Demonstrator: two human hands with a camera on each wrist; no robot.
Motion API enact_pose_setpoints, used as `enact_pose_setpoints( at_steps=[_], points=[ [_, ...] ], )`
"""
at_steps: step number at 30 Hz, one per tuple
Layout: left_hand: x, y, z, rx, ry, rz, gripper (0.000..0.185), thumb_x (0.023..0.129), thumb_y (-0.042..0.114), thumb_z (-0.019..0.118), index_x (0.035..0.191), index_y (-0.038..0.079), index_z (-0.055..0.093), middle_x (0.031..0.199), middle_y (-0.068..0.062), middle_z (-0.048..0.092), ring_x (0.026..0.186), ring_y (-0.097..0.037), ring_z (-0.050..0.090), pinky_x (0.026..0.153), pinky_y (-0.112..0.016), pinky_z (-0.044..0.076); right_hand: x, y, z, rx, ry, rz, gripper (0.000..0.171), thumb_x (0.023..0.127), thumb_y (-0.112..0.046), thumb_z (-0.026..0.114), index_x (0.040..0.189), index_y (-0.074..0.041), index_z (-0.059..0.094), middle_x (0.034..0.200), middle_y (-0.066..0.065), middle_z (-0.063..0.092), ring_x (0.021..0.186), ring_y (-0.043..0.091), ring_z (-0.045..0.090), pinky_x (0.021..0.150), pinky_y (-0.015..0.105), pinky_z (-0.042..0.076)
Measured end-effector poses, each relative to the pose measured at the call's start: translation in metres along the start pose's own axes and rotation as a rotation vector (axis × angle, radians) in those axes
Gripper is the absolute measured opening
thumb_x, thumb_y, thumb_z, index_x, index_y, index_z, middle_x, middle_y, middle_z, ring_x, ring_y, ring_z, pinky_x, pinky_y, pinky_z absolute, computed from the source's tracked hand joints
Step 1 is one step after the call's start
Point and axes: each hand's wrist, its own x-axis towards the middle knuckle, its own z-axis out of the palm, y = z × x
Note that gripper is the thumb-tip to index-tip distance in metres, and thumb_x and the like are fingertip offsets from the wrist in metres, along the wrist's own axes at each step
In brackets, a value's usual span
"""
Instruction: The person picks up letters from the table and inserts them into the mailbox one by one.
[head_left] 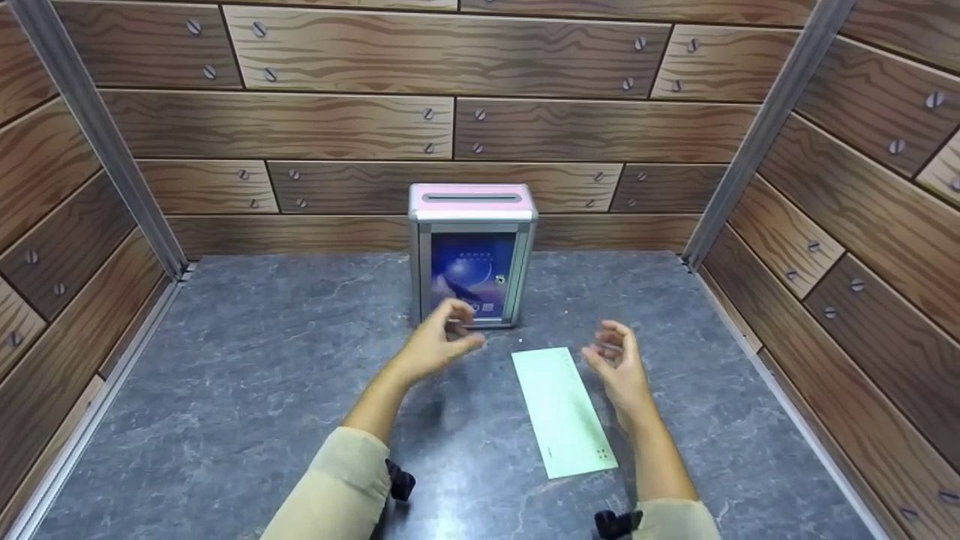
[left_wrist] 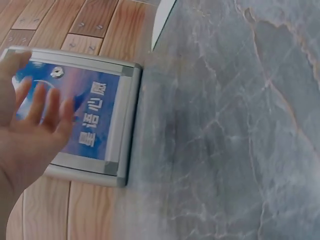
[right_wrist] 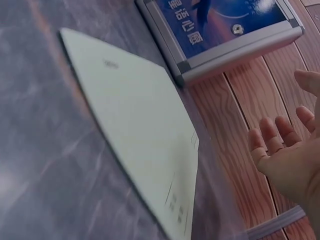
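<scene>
On the grey table we see a pale green paper lying flat. From it, the box stands at eleven o'clock, the left hand at ten, the right hand at two. We see both hands with loosely bent fingers, thumbs apart.

Right hand apart from pale green paper; blue-fronted, metal-framed box near paper.
</scene>
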Motion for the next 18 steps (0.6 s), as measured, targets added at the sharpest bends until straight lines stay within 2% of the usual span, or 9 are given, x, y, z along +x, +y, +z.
enact_pose_setpoints(
  at_steps=[2,4,8,13,16,18],
  points=[
    [0.000,-0.003,0.002,-0.006,-0.129,-0.035,0.048,0.098,0.022,0.082,0.136,0.005,0.058,0.140,-0.020,0.063,0.125,-0.034,0.067,0.105,-0.043,0.060,-0.008,0.004,-0.007,0.000,-0.036,0.033,0.071,0.107,-0.008,0.067,0.164,-0.006,0.026,0.152,0.017,0.035,0.129,0.022,0.047,0.098,0.017,0.053],
    [0.001,-0.006,0.006,-0.020,-0.221,-0.059,0.050,0.098,0.024,0.083,0.137,0.006,0.059,0.144,-0.022,0.062,0.130,-0.038,0.065,0.107,-0.043,0.059,-0.015,0.006,-0.015,-0.004,-0.071,0.066,0.074,0.107,-0.009,0.067,0.166,-0.010,0.022,0.154,0.016,0.032,0.132,0.024,0.044,0.099,0.018,0.053],
    [0.002,-0.009,0.014,-0.030,-0.319,-0.115,0.053,0.098,0.026,0.083,0.140,0.009,0.058,0.151,-0.025,0.057,0.135,-0.041,0.062,0.108,-0.042,0.059,-0.026,0.010,-0.026,-0.060,-0.121,0.131,0.077,0.105,-0.011,0.070,0.166,-0.010,0.023,0.155,0.018,0.032,0.129,0.024,0.048,0.100,0.022,0.054],
    [0.006,-0.009,0.028,0.006,-0.365,-0.177,0.060,0.097,0.027,0.083,0.146,0.007,0.053,0.156,-0.024,0.055,0.136,-0.038,0.062,0.111,-0.046,0.057,-0.035,0.022,-0.037,-0.149,-0.174,0.212,0.073,0.103,-0.011,0.074,0.162,-0.005,0.031,0.150,0.022,0.039,0.118,0.020,0.060,0.098,0.028,0.055],
    [0.011,-0.011,0.040,0.036,-0.344,-0.176,0.060,0.098,0.026,0.082,0.145,0.005,0.054,0.153,-0.023,0.058,0.135,-0.038,0.063,0.111,-0.047,0.058,-0.040,0.030,-0.042,-0.195,-0.211,0.237,0.070,0.101,-0.011,0.077,0.157,-0.001,0.035,0.142,0.022,0.045,0.115,0.022,0.059,0.094,0.029,0.053],
    [0.015,-0.013,0.049,0.044,-0.303,-0.170,0.054,0.099,0.024,0.080,0.143,0.003,0.055,0.149,-0.024,0.060,0.133,-0.038,0.064,0.109,-0.046,0.059,-0.043,0.033,-0.046,-0.224,-0.242,0.249,0.069,0.099,-0.012,0.080,0.153,0.001,0.038,0.137,0.021,0.047,0.113,0.023,0.056,0.092,0.029,0.053]
  ],
)
